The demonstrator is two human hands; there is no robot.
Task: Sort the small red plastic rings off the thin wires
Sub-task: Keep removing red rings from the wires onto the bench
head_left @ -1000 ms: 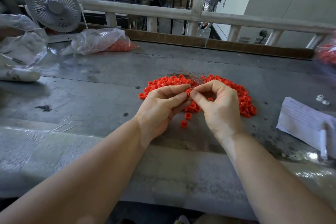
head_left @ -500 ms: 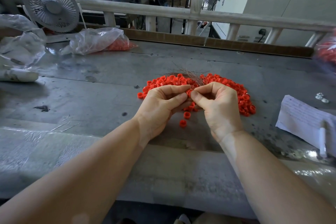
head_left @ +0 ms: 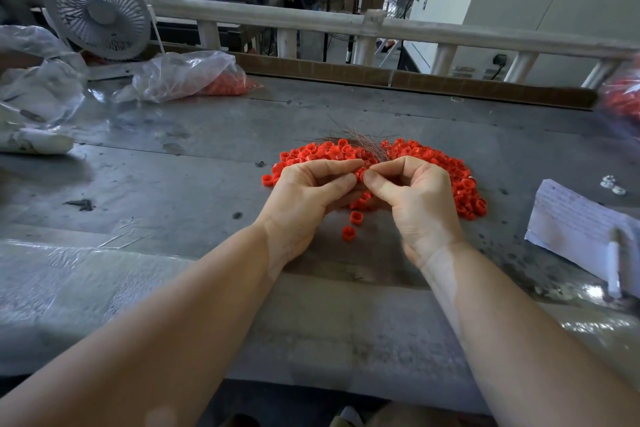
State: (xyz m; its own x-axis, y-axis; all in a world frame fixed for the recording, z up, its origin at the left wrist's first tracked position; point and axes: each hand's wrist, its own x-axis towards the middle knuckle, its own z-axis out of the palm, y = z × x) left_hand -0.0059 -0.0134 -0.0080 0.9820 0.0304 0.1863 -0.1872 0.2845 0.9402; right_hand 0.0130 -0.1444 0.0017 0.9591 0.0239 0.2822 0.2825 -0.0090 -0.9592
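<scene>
A heap of small red plastic rings (head_left: 450, 173) lies on the grey metal table (head_left: 173, 191), with a bundle of thin wires (head_left: 360, 142) sticking out of its far side. My left hand (head_left: 308, 198) and my right hand (head_left: 412, 198) meet over the heap's near edge, fingertips together. Both pinch one red ring (head_left: 361, 173) between thumb and forefinger. Two loose rings (head_left: 349, 232) lie on the table just below my hands. Whether a wire runs through the pinched ring is hidden by my fingers.
A clear bag holding more red rings (head_left: 194, 76) lies at the back left, near a white fan (head_left: 98, 10) and crumpled plastic (head_left: 38, 87). A paper sheet (head_left: 575, 225) with a white pen (head_left: 613, 267) lies at the right. A few stray wires (head_left: 124, 236) rest at the left front.
Both hands stay pinched together over the heap; the fingertips have shifted only slightly on the ring. The heap and the loose rings have not moved.
</scene>
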